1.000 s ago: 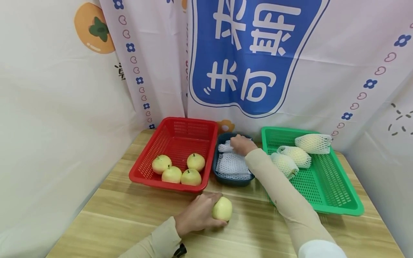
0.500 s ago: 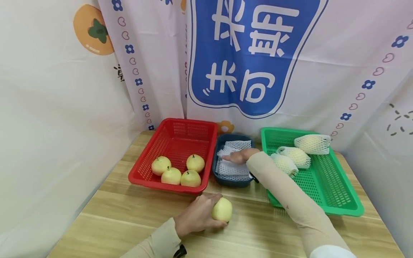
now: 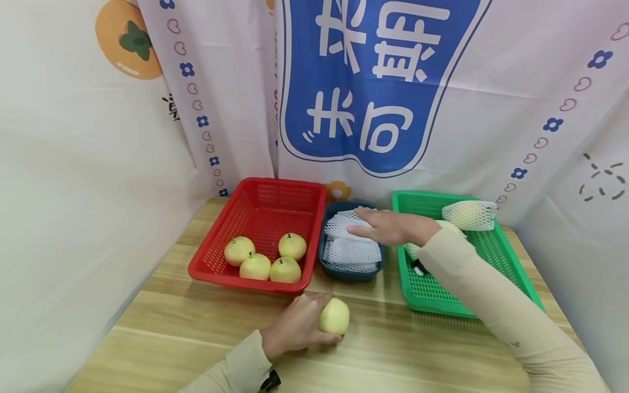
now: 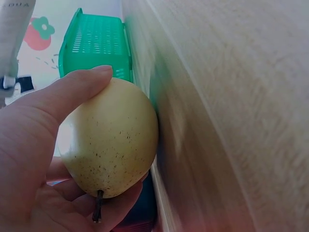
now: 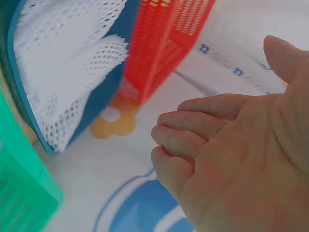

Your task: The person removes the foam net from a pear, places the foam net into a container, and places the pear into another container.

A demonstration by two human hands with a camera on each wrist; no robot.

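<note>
My left hand (image 3: pixel 295 326) grips a pale yellow pear (image 3: pixel 335 316) low over the front middle of the table. In the left wrist view the speckled pear (image 4: pixel 113 137) sits between thumb and curled fingers, its dark stem turned toward the wrist. White foam nets (image 3: pixel 350 251) lie stacked in a small dark blue basket (image 3: pixel 351 275). Over the right side of that basket is my right hand (image 3: pixel 390 225), fingers extended. Seen by the right wrist camera, the palm of that hand (image 5: pixel 241 150) holds nothing, and the foam nets (image 5: pixel 67 63) appear to its left.
To the left stands a red basket (image 3: pixel 275 215) with several bare pears (image 3: pixel 255 266) near its front. A green basket (image 3: pixel 410 292) on the right holds net-wrapped pears (image 3: pixel 469 214), partly hidden by the right forearm. A printed cloth (image 3: pixel 236 109) hangs behind the baskets.
My right hand has come from among the foam nets, up and to the right, with fingers straightening. The top nets lie differently in the blue basket. My left hand keeps holding the pear.
</note>
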